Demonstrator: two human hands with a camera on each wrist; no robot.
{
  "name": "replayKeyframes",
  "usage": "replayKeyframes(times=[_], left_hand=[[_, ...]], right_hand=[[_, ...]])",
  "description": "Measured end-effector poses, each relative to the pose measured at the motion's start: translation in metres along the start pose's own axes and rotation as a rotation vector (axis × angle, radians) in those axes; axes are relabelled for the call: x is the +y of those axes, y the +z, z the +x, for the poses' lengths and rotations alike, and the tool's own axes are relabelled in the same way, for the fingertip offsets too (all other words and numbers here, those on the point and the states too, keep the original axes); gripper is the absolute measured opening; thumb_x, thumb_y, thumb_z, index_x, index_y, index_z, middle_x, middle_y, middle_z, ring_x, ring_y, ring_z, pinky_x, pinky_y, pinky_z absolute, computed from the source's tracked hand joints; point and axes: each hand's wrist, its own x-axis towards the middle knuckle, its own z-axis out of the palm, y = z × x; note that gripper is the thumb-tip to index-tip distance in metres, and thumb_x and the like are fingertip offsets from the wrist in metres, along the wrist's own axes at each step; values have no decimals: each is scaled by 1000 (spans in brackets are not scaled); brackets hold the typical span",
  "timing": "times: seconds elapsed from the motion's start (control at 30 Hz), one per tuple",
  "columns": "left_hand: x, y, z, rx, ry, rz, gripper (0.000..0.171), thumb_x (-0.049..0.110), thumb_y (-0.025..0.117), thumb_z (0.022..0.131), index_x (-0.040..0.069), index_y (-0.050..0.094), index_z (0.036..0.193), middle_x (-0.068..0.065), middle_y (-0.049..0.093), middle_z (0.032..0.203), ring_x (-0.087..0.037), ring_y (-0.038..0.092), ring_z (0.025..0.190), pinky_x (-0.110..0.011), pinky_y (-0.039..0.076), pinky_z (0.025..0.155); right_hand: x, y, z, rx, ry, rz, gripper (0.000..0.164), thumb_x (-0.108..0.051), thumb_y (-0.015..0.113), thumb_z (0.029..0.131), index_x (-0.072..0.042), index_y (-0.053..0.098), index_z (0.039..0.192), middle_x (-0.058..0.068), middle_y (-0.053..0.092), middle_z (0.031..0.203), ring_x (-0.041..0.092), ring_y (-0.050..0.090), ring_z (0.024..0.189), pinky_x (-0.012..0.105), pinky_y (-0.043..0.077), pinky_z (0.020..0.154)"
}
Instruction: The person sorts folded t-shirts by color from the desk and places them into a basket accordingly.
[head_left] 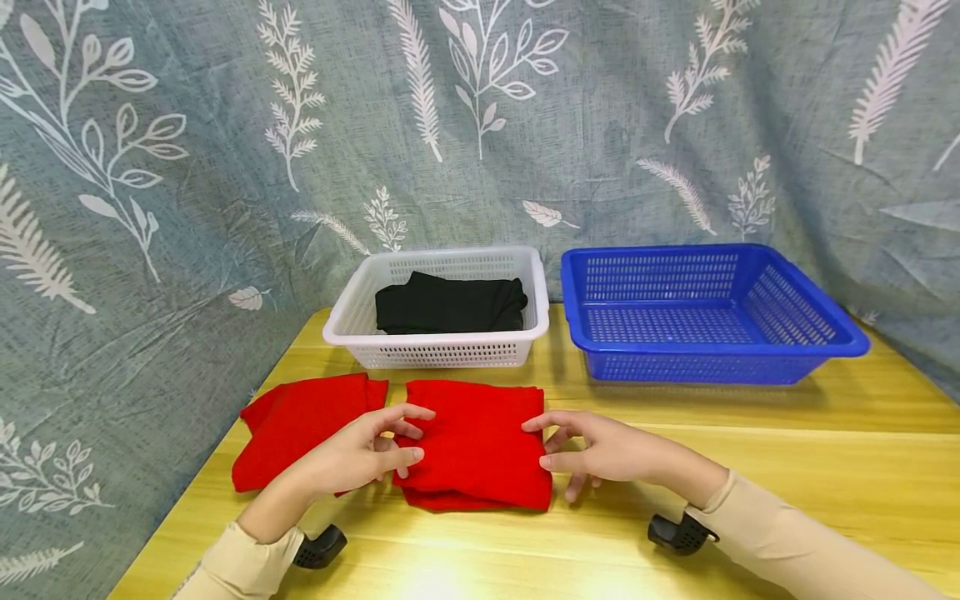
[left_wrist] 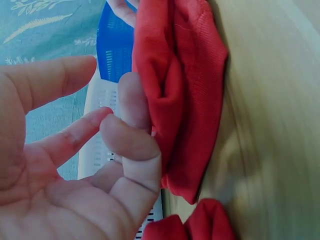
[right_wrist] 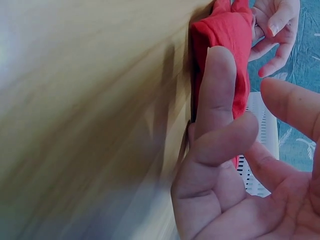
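Cloth (head_left: 480, 433), red and folded, lies at lower centre frame; left hand (head_left: 356, 457) and right hand (head_left: 603, 446), fingers loose, grip nothing. Risk: lifting by 1 layer (edges sit uneven) could undo the fold.

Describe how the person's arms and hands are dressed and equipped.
The left hand and right hand are bare, without gloves. The left sleeve and right sleeve are beige and stop short of the hands. By each cuff sits a small black curved device, the left device and right device; no cables show.
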Motion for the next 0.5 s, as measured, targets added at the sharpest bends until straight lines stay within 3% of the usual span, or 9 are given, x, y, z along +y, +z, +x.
replayKeyframes(times=[0.5], left_hand=[[2, 11, 0, -34, -15, -32, 50, 22, 72, 104, 14, 57, 151, -21, 58, 145, -26, 71, 85, -33, 59, 73]], right_hand=[[10, -4, -14, -25, -34, 27, 56, -23, 67, 108, -7, 47, 158, 16, 65, 122, 31, 79, 76, 25, 48, 55]])
